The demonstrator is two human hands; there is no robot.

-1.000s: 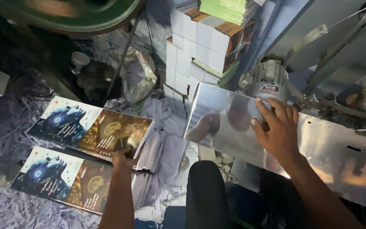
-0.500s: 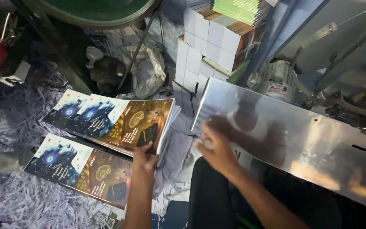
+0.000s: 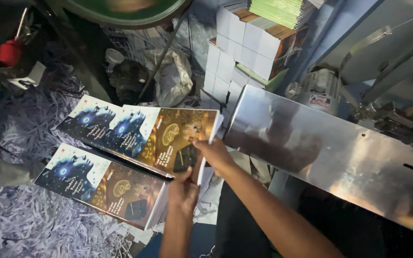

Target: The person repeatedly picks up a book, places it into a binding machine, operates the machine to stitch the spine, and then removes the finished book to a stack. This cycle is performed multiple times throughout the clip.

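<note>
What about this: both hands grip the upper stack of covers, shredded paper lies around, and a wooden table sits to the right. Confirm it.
Wrong on the table: the head view shows shiny metal, not wood. Both hands, left and right, do grip the upper stack, with shredded paper around.

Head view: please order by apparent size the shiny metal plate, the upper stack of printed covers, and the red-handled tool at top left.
1. Metal plate, largest.
2. Upper stack of printed covers, which both hands grip.
3. Red-handled tool, smallest, though farther away.
</note>
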